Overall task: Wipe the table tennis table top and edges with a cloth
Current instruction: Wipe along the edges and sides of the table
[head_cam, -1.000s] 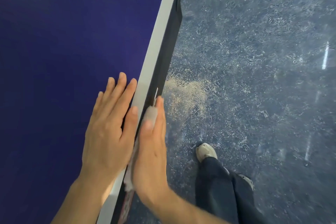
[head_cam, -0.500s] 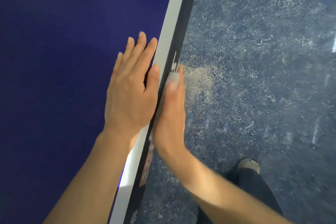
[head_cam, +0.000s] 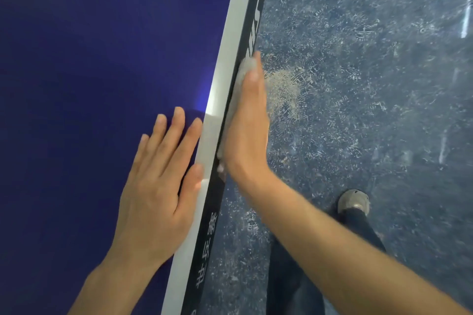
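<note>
The table tennis table has a dark blue top (head_cam: 89, 71) with a white border line (head_cam: 225, 59) and a black side edge (head_cam: 252, 20) printed with white characters. My left hand (head_cam: 156, 186) lies flat on the blue top, fingers straight, thumb on the white line. My right hand (head_cam: 248, 120) is flat against the black side edge, fingers straight. It presses a pale grey cloth (head_cam: 244, 66) onto the edge. The cloth shows only past my fingertips and at the heel of the hand.
To the right lies a scuffed grey-blue floor (head_cam: 371, 84) with a sandy dust patch (head_cam: 284, 92) just beside my right hand. My shoe (head_cam: 354, 201) and dark trouser leg (head_cam: 294, 276) stand close to the table's side.
My right hand with the cloth has slid forward along the black side edge, ahead of the left hand. The left hand stays flat on the top. My foot has stepped forward.
</note>
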